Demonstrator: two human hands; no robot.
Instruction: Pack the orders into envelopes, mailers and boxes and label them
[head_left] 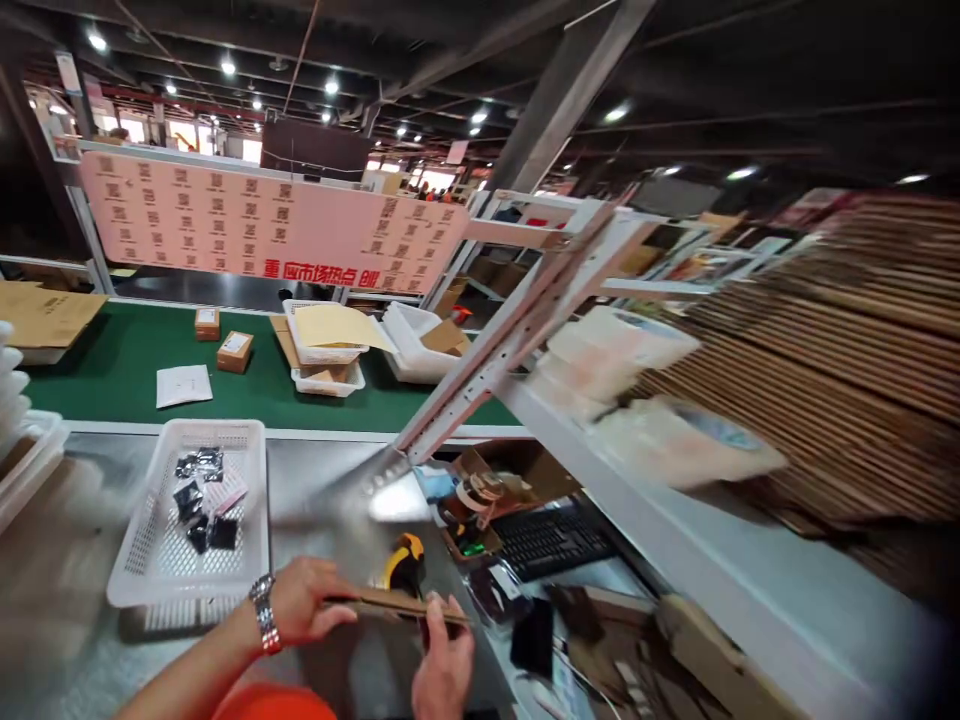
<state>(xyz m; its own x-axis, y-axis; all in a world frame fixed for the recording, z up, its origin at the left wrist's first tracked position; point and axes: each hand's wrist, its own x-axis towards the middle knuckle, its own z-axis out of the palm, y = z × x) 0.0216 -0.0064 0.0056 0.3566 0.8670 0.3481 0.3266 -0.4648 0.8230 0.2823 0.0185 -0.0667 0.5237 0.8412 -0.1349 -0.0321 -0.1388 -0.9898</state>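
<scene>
Between my two hands is a thin, flat piece of brown cardboard (pixel 394 602), seen nearly edge-on above the metal bench. My left hand (pixel 309 600), with a metal-band watch on the wrist, pinches its left end. The right end is gripped by my right hand (pixel 444 650), thumb uppermost. Just beyond the cardboard lies a yellow and black tool (pixel 405 562), perhaps a tape dispenser or scanner. A white plastic basket (pixel 256 500) stands left of my hands, holding several small black packets (pixel 189 500) and a pinkish-white label or slip (pixel 225 492).
Behind the bench runs a green conveyor belt (pixel 120 375) with small brown boxes (pixel 235 350), a white packet (pixel 184 386) and white baskets. A slanted metal post (pixel 480 380) and a shelf with stacked flat cardboard (pixel 825 370) stand to the right. Below them sits a black keyboard (pixel 555 538).
</scene>
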